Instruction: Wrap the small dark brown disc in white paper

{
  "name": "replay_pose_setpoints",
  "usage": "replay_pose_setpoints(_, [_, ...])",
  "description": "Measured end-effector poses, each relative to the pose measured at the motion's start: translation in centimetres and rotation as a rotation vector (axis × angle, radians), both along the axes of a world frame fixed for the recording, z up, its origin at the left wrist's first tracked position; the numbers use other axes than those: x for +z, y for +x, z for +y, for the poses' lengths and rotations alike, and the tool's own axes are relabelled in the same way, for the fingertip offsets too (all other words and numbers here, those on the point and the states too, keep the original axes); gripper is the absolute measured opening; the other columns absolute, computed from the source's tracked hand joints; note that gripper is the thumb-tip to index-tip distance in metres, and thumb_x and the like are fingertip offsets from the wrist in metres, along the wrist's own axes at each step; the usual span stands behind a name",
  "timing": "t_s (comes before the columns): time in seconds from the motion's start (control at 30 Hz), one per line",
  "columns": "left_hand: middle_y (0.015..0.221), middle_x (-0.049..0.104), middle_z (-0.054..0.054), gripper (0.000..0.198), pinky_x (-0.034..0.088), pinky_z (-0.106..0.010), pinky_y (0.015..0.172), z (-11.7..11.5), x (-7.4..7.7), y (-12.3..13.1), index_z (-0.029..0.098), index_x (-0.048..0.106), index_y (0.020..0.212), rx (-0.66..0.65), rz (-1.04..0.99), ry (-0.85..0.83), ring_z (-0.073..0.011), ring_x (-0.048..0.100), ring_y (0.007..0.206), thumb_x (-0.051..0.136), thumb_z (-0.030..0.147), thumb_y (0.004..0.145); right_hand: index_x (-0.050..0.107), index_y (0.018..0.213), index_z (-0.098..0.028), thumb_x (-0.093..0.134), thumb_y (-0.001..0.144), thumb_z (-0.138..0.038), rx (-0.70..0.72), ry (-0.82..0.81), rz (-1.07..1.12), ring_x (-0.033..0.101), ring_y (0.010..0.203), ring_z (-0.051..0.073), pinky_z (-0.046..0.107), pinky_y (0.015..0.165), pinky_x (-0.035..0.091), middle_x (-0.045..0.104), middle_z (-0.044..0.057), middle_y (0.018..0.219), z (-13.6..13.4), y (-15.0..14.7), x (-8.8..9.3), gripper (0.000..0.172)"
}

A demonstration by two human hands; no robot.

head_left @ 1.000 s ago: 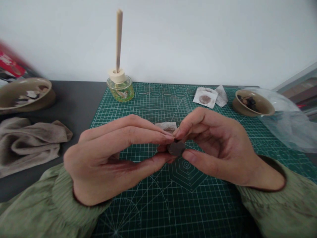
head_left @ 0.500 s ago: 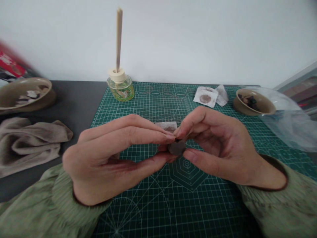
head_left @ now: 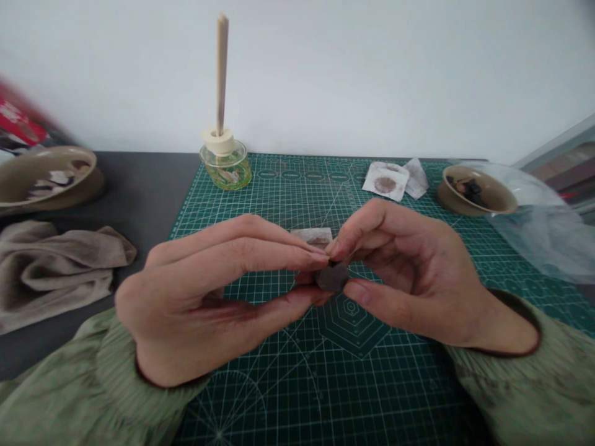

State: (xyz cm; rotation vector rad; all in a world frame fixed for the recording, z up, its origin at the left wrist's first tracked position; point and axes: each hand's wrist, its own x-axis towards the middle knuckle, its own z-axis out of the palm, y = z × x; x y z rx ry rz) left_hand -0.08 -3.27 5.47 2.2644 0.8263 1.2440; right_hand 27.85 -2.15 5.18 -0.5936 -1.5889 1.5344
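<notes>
A small dark brown disc is held up between my two hands over the green cutting mat. From the left, my left hand pinches it with the fingers above and the thumb below. My right hand grips its right side, thumb tip at the lower edge and forefinger at the top. The fingertips of both hands meet there and hide part of the disc. Just behind them on the mat lies a white packet with a brownish stain, partly covered by my fingers.
A glass reed diffuser stands at the mat's back left. White stained pads lie at the back right, near a brown bowl of dark bits and a clear plastic bag. Leftward are another bowl and a grey-brown cloth.
</notes>
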Motion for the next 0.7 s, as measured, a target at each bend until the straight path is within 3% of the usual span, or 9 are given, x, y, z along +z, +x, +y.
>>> replay_pose_setpoints(0.23, [0.128, 0.099, 0.000, 0.017, 0.085, -0.034, 0.085, 0.22, -0.45, -0.54, 0.034, 0.092, 0.130, -0.017, 0.065, 0.036, -0.0212, 0.096, 0.097, 0.099, 0.030, 0.115, 0.088, 0.117, -0.026, 0.102, 0.100, -0.001, 0.004, 0.035, 0.003, 0.099, 0.101, 0.019, 0.025, 0.096, 0.081, 0.096, 0.001, 0.113, 0.14, 0.09, -0.13, 0.033])
replay_pose_setpoints(0.43, [0.129, 0.099, -0.003, 0.016, 0.083, -0.031, 0.082, 0.09, -0.73, -0.74, 0.031, 0.092, 0.132, -0.025, 0.103, 0.083, -0.0216, 0.097, 0.098, 0.098, 0.032, 0.116, 0.088, 0.128, -0.024, 0.094, 0.100, 0.008, 0.044, 0.085, 0.047, 0.096, 0.106, 0.014, 0.019, 0.100, 0.077, 0.094, 0.000, 0.117, 0.19, 0.20, -0.62, 0.043])
replay_pose_setpoints(0.7, [0.125, 0.099, -0.002, 0.013, 0.082, -0.030, 0.078, -0.16, -0.33, -0.33, 0.031, 0.093, 0.127, -0.003, 0.072, 0.073, -0.0207, 0.096, 0.095, 0.099, 0.030, 0.116, 0.087, 0.125, -0.026, 0.098, 0.097, 0.006, 0.046, 0.096, 0.019, 0.098, 0.105, 0.019, 0.026, 0.099, 0.080, 0.095, 0.001, 0.118, 0.27, 0.29, -0.53, 0.044])
